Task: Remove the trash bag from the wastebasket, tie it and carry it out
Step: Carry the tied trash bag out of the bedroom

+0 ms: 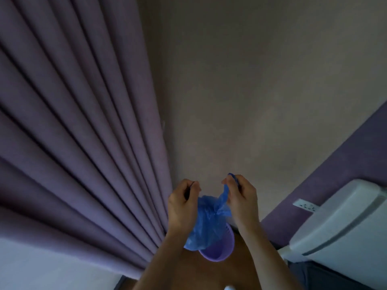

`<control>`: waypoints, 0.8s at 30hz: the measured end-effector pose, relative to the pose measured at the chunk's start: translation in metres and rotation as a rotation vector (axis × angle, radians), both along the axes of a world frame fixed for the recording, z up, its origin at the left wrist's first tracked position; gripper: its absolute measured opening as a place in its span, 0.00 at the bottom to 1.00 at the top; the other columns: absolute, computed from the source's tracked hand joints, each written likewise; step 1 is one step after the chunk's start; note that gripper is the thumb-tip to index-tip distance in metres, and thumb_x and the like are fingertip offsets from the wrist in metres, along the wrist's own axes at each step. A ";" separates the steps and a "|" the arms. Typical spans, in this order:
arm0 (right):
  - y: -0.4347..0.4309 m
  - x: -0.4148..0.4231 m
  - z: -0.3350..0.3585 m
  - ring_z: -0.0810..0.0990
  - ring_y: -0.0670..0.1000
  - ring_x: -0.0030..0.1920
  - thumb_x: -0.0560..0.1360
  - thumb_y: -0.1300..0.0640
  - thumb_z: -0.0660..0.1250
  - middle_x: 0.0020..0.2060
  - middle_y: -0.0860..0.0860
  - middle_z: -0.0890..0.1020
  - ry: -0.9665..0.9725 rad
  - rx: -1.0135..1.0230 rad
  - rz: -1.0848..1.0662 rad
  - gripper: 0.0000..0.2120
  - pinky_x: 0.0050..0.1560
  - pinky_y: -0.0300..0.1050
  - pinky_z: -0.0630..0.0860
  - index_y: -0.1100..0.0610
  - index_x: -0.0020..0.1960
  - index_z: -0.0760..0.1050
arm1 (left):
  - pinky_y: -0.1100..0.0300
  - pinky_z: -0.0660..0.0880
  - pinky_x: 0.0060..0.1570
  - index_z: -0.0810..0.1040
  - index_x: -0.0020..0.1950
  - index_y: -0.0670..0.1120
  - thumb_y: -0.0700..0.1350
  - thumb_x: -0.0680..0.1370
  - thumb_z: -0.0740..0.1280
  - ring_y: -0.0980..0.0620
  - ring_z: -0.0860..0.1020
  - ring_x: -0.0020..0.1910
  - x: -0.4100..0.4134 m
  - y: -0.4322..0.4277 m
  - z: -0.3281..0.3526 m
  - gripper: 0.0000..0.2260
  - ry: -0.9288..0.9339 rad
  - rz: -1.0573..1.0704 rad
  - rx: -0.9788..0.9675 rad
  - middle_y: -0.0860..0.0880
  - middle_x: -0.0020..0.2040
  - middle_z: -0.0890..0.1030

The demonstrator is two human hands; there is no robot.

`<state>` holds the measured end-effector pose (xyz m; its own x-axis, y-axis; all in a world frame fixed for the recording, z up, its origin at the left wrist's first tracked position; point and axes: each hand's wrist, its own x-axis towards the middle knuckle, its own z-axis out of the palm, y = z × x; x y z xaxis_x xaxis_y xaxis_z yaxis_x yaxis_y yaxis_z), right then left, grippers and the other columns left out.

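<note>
A blue plastic trash bag hangs in the air above a small purple wastebasket that stands on the brown floor. My right hand pinches one twisted ear of the bag's top, and the ear's tip sticks out above my fingers. My left hand is closed against the bag's left side with its fingers curled; the part it grips is hidden behind the fingers. The bag's neck is gathered between both hands. The lower part of the bag covers the basket's left rim.
A pleated purple curtain fills the left side. A beige wall lies straight ahead. At the right are a purple wall with a white socket and a white appliance. White bedding lies at the lower left.
</note>
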<state>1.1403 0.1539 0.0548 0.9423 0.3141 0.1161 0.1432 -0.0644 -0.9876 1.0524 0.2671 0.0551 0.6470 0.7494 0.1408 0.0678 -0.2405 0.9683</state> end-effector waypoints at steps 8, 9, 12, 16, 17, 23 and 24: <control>0.057 0.012 0.000 0.69 0.50 0.29 0.78 0.50 0.63 0.25 0.45 0.70 -0.019 0.013 0.390 0.15 0.34 0.52 0.70 0.52 0.34 0.74 | 0.63 0.65 0.31 0.70 0.33 0.52 0.41 0.81 0.64 0.58 0.68 0.28 -0.020 0.008 0.002 0.16 0.013 0.350 0.019 0.56 0.27 0.71; 0.062 0.011 0.000 0.69 0.50 0.29 0.78 0.51 0.63 0.25 0.45 0.70 -0.021 0.018 0.458 0.15 0.34 0.53 0.70 0.49 0.33 0.73 | 0.61 0.65 0.30 0.70 0.33 0.53 0.41 0.81 0.64 0.58 0.68 0.27 -0.025 0.005 0.003 0.17 0.013 0.411 0.020 0.56 0.27 0.71; 0.073 0.006 -0.003 0.72 0.48 0.30 0.81 0.53 0.64 0.25 0.44 0.73 -0.005 0.010 0.633 0.16 0.35 0.53 0.72 0.47 0.33 0.75 | 0.58 0.64 0.31 0.69 0.32 0.51 0.41 0.80 0.64 0.59 0.66 0.27 -0.042 -0.007 0.000 0.17 0.011 0.592 0.025 0.55 0.26 0.68; 0.077 -0.020 -0.010 0.74 0.43 0.30 0.80 0.53 0.63 0.25 0.39 0.76 0.011 0.026 0.823 0.14 0.40 0.48 0.72 0.48 0.36 0.77 | 0.55 0.67 0.32 0.71 0.33 0.47 0.49 0.77 0.64 0.58 0.67 0.29 -0.073 -0.033 -0.009 0.13 0.025 0.837 0.032 0.52 0.27 0.69; 0.077 -0.029 -0.011 0.74 0.43 0.30 0.79 0.51 0.63 0.25 0.39 0.76 0.016 0.027 0.880 0.13 0.40 0.48 0.72 0.50 0.37 0.77 | 0.56 0.66 0.32 0.71 0.33 0.46 0.49 0.77 0.64 0.59 0.67 0.29 -0.082 -0.040 -0.009 0.13 0.023 0.886 0.030 0.52 0.27 0.68; 0.075 -0.104 -0.022 0.71 0.50 0.29 0.74 0.40 0.61 0.22 0.41 0.74 0.067 -0.001 1.210 0.15 0.38 0.54 0.69 0.48 0.38 0.79 | 0.59 0.65 0.32 0.71 0.32 0.49 0.54 0.75 0.63 0.59 0.66 0.29 -0.149 -0.095 -0.008 0.14 0.070 1.220 0.050 0.52 0.26 0.69; 0.073 -0.120 -0.023 0.70 0.50 0.27 0.73 0.40 0.60 0.21 0.42 0.73 0.075 -0.007 1.262 0.15 0.37 0.53 0.68 0.48 0.38 0.79 | 0.60 0.65 0.31 0.72 0.32 0.50 0.55 0.74 0.62 0.59 0.67 0.29 -0.162 -0.106 -0.008 0.14 0.080 1.280 0.049 0.53 0.26 0.70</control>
